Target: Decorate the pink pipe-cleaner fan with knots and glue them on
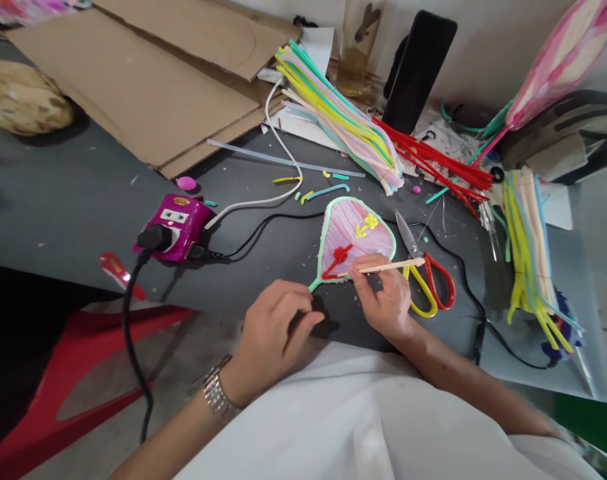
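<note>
On the grey counter, a fan bears seemingly finished green edging, a red flower and a yellow flower, further decoration apparently outstanding, the right hand pinching a pale stick, the left hand half-curled by the handle, its hold undeterminable.

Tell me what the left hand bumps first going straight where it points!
The left hand would likely meet the pink, rounded-triangular, fuzzy-looking piece with mint-green edging, stem first; whether they already touch is unclear.
</note>
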`<state>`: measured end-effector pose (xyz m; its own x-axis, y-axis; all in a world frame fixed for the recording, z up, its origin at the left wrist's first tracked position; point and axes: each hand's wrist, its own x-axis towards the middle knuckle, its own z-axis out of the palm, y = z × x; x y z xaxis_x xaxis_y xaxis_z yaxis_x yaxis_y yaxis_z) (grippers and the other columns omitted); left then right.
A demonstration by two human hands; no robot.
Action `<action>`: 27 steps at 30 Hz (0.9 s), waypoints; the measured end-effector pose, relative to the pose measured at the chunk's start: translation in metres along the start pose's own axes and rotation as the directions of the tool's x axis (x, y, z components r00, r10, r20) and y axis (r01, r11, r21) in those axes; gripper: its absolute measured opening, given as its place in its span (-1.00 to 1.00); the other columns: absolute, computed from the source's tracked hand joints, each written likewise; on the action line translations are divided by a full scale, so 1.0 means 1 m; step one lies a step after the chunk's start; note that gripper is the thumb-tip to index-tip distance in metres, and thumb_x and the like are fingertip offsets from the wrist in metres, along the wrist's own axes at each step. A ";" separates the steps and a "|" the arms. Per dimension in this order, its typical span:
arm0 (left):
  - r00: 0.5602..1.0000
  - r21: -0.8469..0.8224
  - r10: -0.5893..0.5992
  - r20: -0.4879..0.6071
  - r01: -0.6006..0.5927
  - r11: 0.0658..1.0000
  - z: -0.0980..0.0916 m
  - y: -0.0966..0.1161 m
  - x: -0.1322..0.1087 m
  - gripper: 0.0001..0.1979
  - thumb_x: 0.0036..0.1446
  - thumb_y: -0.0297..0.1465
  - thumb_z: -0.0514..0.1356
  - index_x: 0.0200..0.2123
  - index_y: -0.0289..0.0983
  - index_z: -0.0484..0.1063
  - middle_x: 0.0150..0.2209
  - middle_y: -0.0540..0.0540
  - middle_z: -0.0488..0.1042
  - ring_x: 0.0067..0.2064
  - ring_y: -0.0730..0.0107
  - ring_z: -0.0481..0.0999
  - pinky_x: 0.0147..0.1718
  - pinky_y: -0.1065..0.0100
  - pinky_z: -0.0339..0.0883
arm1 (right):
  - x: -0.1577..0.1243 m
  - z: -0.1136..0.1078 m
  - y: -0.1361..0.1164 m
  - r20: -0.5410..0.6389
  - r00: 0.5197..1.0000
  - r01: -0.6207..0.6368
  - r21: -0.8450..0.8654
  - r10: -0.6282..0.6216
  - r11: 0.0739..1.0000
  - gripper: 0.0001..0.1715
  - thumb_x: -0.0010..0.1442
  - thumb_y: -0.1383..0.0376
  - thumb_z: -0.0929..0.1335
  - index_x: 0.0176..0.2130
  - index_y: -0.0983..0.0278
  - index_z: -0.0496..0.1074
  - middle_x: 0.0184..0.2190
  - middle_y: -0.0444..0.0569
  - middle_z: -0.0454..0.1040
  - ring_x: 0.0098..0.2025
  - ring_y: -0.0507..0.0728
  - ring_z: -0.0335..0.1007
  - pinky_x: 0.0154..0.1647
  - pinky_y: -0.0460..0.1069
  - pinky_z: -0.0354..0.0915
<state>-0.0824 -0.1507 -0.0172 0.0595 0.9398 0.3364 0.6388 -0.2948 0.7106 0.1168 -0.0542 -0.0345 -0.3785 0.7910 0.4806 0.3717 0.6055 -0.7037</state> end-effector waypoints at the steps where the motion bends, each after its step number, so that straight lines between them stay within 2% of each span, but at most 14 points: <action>1: 1.000 0.023 0.024 0.017 -0.025 0.999 0.004 0.001 -0.001 -0.89 0.30 -0.45 0.24 -0.27 -0.25 0.34 -0.18 -0.16 0.56 -0.15 0.29 0.52 -0.16 0.25 0.41 | 0.000 0.000 0.000 0.003 1.000 -0.012 0.002 0.012 1.000 -0.87 0.33 0.43 0.37 -0.19 0.20 0.41 -0.26 -0.05 0.57 -0.21 0.11 0.54 -0.13 0.06 0.43; 4: 0.992 0.118 0.094 0.081 -0.103 0.988 0.016 0.001 -0.004 -0.87 0.28 -0.48 0.25 -0.23 -0.23 0.31 -0.03 -0.21 0.59 -0.02 0.15 0.50 -0.07 0.14 0.42 | 0.001 0.000 0.000 -0.007 0.999 -0.048 -0.005 0.048 0.999 -0.89 0.34 0.41 0.37 -0.18 0.19 0.39 -0.27 -0.06 0.56 -0.22 0.12 0.54 -0.16 0.04 0.43; 11: 0.979 0.273 0.128 0.157 -0.168 0.947 0.023 -0.001 -0.002 -0.93 0.32 -0.48 0.20 -0.23 -0.24 0.34 0.08 -0.18 0.59 0.07 0.06 0.49 -0.12 0.11 0.38 | 0.000 0.000 0.002 -0.013 0.998 -0.061 0.008 0.061 0.998 -0.91 0.35 0.38 0.37 -0.18 0.18 0.41 -0.30 -0.07 0.57 -0.23 0.13 0.54 -0.17 0.06 0.44; 19: 0.977 0.309 0.127 0.174 -0.176 0.935 0.025 0.002 0.001 -0.95 0.33 -0.47 0.19 -0.25 -0.25 0.38 0.13 -0.19 0.57 0.11 0.07 0.47 -0.08 0.13 0.35 | -0.001 0.000 0.002 -0.019 0.998 -0.061 0.012 0.061 0.998 -0.95 0.34 0.35 0.39 -0.19 0.18 0.43 -0.29 -0.06 0.59 -0.22 0.14 0.57 -0.14 0.07 0.46; 27: 0.979 0.301 0.093 0.179 -0.145 0.943 0.025 0.003 0.004 -0.94 0.32 -0.47 0.17 -0.26 -0.24 0.40 0.11 -0.23 0.57 0.11 0.04 0.46 -0.09 0.10 0.36 | 0.002 -0.002 0.000 -0.061 0.979 -0.191 0.080 0.196 0.978 -0.95 0.32 0.33 0.41 -0.24 0.20 0.44 -0.31 -0.08 0.61 -0.25 0.10 0.57 -0.17 0.01 0.47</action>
<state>-0.0616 -0.1440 -0.0290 0.2551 0.9238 0.2854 0.8243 -0.3621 0.4353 0.1174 -0.0529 -0.0324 -0.2456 0.8984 0.3640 0.3680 0.4338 -0.8224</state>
